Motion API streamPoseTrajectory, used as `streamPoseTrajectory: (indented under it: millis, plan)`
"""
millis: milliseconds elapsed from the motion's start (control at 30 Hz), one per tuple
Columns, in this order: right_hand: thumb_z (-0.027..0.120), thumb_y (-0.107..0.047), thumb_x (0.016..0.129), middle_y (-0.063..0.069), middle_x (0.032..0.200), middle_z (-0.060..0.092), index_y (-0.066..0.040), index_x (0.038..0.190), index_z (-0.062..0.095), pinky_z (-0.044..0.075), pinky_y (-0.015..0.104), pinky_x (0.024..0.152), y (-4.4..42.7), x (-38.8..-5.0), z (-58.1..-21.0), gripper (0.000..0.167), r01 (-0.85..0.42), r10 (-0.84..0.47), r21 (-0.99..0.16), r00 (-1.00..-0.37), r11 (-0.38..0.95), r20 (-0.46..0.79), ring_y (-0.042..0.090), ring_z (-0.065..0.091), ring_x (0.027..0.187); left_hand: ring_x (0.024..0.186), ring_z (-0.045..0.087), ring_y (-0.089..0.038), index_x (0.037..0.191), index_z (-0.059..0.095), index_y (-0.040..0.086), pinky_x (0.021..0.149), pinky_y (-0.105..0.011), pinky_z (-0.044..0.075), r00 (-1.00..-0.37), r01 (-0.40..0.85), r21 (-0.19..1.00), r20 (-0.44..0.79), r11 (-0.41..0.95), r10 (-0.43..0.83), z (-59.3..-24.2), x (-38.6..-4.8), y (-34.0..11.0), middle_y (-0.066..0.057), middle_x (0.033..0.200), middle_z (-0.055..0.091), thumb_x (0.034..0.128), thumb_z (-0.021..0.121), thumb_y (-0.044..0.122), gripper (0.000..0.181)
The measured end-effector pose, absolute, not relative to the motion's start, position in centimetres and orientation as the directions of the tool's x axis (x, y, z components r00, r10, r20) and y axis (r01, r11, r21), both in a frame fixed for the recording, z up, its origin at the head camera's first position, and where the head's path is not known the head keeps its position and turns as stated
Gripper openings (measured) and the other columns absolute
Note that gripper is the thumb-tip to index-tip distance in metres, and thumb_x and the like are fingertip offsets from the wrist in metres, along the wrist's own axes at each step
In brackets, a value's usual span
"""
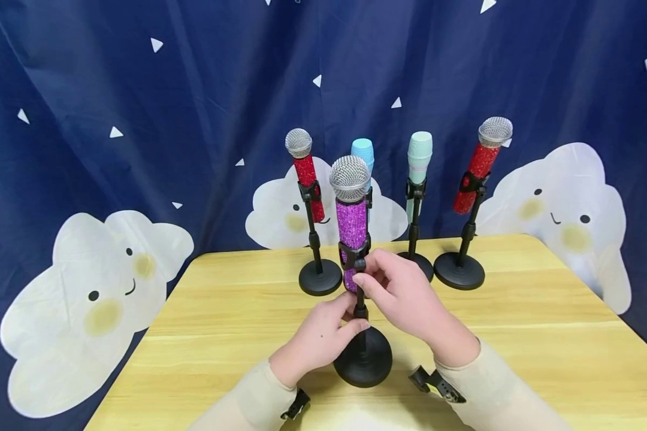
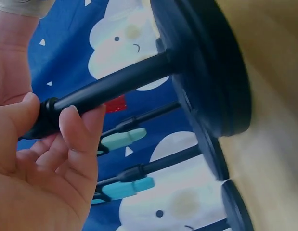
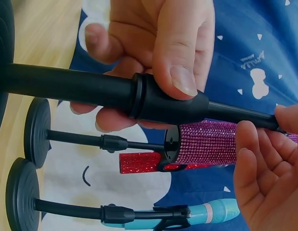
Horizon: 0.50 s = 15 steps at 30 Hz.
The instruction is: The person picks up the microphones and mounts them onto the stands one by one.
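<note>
A purple glittery microphone (image 1: 352, 221) with a silver mesh head sits in the clip of a black desk microphone stand (image 1: 363, 357). My left hand (image 1: 323, 338) holds this stand at its collar, with the thumb pressed on the collar in the right wrist view. Higher up, just under the clip, my right hand (image 1: 404, 287) pinches the thin upper pole between thumb and fingers. The left wrist view has the lower pole (image 2: 120, 86) running down to the round base (image 2: 216, 72). In the right wrist view, the microphone's lower end (image 3: 201, 143) shows behind the pole.
Behind stand a red microphone (image 1: 305, 170) on the left, a light blue one (image 1: 363, 149) partly hidden by the purple one, a mint one (image 1: 420, 152), and another red one (image 1: 485, 158). All share a wooden table (image 1: 221, 335) before a dark blue curtain (image 1: 237, 72).
</note>
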State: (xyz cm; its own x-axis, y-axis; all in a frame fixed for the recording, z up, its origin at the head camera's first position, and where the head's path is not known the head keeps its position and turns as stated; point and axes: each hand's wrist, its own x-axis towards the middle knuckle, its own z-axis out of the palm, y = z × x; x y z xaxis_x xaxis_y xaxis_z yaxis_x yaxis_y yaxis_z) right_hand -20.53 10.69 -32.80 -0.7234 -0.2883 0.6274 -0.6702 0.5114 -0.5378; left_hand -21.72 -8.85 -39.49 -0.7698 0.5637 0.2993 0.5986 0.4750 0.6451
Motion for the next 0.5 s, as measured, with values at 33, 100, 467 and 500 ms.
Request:
streamPoseTrajectory:
  millis: [33,100,467,500]
  plan:
    - [0.071,-0.018,0.097,-0.009,0.069,0.047,-0.02,0.086,0.054,0.039,0.027,0.049,10.6,-20.5,-32.8,0.019,-0.675,-0.295,-0.531,-0.719,0.512,0.629,0.009,0.045,0.057,0.079,0.062,-0.004,0.104,0.056,0.022,0.069,-0.024,0.053,-0.761,0.619,0.613,0.312,0.491,0.569,-39.4,-21.6,-8.9,0.013,0.085,0.061,0.1003,0.065,0.029,0.012]
    - [0.069,-0.018,0.098,-0.009,0.068,0.045,-0.019,0.086,0.052,0.038,0.027,0.049,10.5,-20.5,-32.7,0.02,-0.684,-0.308,-0.515,-0.71,0.517,0.633,0.009,0.043,0.056,0.072,0.059,-0.004,0.102,0.055,0.02,0.063,-0.023,0.05,-0.745,0.651,0.549,0.33,0.524,0.58,-39.1,-21.3,-8.9,0.012,0.08,0.058,0.1016,0.063,0.029,0.012]
    - [0.066,-0.023,0.1,-0.011,0.073,0.052,-0.019,0.094,0.057,0.042,0.028,0.055,11.4,-19.9,-33.3,0.012,-0.641,-0.36,-0.5,-0.755,0.583,0.548,0.007,0.047,0.061,0.067,0.057,-0.008,0.096,0.06,0.019,0.061,-0.028,0.048,-0.772,0.636,0.356,0.28,0.685,0.571,-39.0,-19.9,-8.8,0.011,0.076,0.056,0.1051,0.056,0.034,0.018]
    - [0.067,-0.024,0.099,-0.012,0.074,0.052,-0.021,0.093,0.057,0.043,0.028,0.055,11.9,-19.8,-33.5,0.012,-0.635,-0.373,-0.486,-0.76,0.601,0.532,0.007,0.048,0.062,0.069,0.059,-0.007,0.095,0.062,0.02,0.061,-0.028,0.048,-0.773,0.635,0.335,0.273,0.696,0.573,-39.3,-19.6,-9.0,0.011,0.078,0.058,0.1046,0.056,0.035,0.019]
